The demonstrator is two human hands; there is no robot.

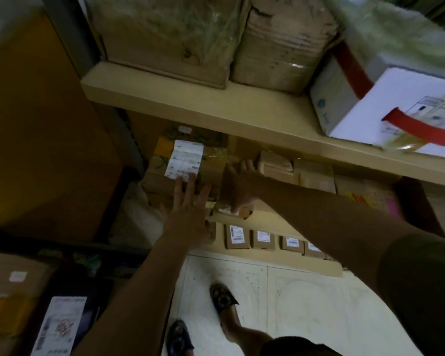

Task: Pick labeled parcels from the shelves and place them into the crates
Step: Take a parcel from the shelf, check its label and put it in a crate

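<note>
1. Your left hand (188, 209) is wide and flat. The fingers are straight and spread, and the fingertips touch the near top face of the labeled parcel (159, 176), just below its white label (185, 160).
2. Your right hand (238, 187) is cupped against the parcel's right end, with the thumb down the near side and the fingers reaching over toward the back. You cannot tell whether it has closed on the cardboard, because the light is dim and the palm faces away.
3. The parcel lies straight ahead of both hands, tucked under the upper shelf board (216, 104) at that level's left end. Its long axis seems to run left to right along the shelf. Your right hand has one end, while your left hand is nearer the label than the parcel's left end. Drawing it out toward you probably depends on that left hand finding an edge.
4. Brown packets (275, 163) sit just right of the parcel, close behind your right fingers. A row of small labeled boxes (237, 236) stands below the parcel. A white box (370, 111) with red tape sits above and to the right of it.
5. The parcel's back and underside are hidden, so what it rests on is unclear. No crate is plainly visible. Down and left of the parcel a cardboard box (16, 291) sits in shadow, cut off by the frame.
</note>
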